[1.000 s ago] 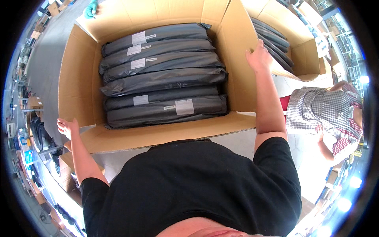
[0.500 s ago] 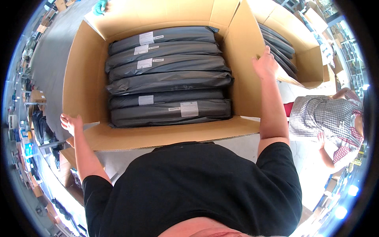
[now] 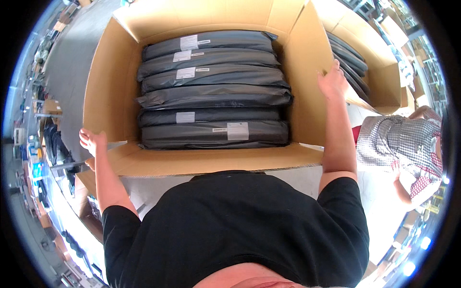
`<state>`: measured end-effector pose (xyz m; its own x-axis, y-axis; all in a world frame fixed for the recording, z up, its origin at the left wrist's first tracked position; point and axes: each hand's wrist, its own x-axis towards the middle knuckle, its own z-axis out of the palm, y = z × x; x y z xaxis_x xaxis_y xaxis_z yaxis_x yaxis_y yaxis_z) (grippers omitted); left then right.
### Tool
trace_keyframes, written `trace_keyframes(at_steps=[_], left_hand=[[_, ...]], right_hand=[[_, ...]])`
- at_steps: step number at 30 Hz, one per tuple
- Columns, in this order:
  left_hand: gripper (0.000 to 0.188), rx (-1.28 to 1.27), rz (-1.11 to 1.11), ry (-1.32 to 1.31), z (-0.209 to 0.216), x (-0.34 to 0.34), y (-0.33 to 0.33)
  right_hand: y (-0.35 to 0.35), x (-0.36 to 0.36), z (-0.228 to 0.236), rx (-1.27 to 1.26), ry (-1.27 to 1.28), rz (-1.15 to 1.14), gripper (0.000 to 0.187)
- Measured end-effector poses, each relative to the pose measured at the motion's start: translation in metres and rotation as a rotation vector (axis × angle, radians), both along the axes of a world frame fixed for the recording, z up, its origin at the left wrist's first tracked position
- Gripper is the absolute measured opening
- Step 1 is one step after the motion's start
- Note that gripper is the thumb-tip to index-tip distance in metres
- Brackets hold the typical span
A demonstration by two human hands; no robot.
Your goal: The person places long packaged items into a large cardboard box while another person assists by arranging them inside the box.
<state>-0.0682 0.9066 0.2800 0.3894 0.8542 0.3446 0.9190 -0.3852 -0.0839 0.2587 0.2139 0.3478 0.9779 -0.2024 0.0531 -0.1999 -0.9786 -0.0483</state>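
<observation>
A large cardboard box [image 3: 216, 162] stands before me with its flaps spread outward. Inside it, several long packages [image 3: 216, 76] wrapped in black plastic lie side by side, some with white labels. My left hand [image 3: 94, 141] is closed on the outer edge of the left flap [image 3: 106, 96], near its front corner. On the other side, my right hand [image 3: 334, 82] grips the edge of the right flap [image 3: 307, 103], its fingers partly hidden by the cardboard.
Beyond the right flap is a second open box [image 3: 388, 86] holding dark wrapped packages [image 3: 354, 65]. To my right is a person [image 3: 384, 141] in a checked garment. Shelves with cartons [image 3: 52, 106] line the left side.
The box and both my hands sit slightly farther right in the picture. A teal-gloved hand at the far left corner has almost left the view. Both my hands keep their hold.
</observation>
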Motion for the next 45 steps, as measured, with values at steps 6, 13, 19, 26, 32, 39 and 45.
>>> trace_keyframes(at_steps=[6, 13, 19, 26, 32, 39, 45], left_hand=[[0.085, -0.074, 0.061, -0.073, 0.016, 0.003, -0.014], [0.093, -0.142, 0.047, -0.034, 0.055, -0.002, -0.023], [0.093, -0.177, 0.041, -0.021, 0.076, -0.010, -0.024], [0.091, -0.202, 0.042, -0.035, 0.100, -0.019, -0.021], [0.090, -0.212, 0.051, -0.040, 0.103, -0.024, -0.022], [0.088, -0.201, 0.036, -0.053, 0.119, -0.047, -0.029], [0.086, -0.194, 0.011, -0.103, 0.120, -0.059, -0.040]], right_hand=[[-0.010, -0.006, -0.002, 0.075, -0.069, 0.081, 0.062], [0.025, -0.027, 0.044, -0.042, -0.021, 0.057, 0.068], [0.026, -0.036, 0.071, -0.113, -0.015, 0.065, 0.077], [0.031, -0.051, 0.094, -0.181, -0.040, 0.060, 0.077], [0.021, -0.053, 0.090, -0.192, -0.071, 0.084, 0.078], [0.009, -0.081, 0.107, -0.182, -0.041, 0.040, 0.079], [0.002, -0.097, 0.116, -0.103, -0.005, 0.006, 0.070]])
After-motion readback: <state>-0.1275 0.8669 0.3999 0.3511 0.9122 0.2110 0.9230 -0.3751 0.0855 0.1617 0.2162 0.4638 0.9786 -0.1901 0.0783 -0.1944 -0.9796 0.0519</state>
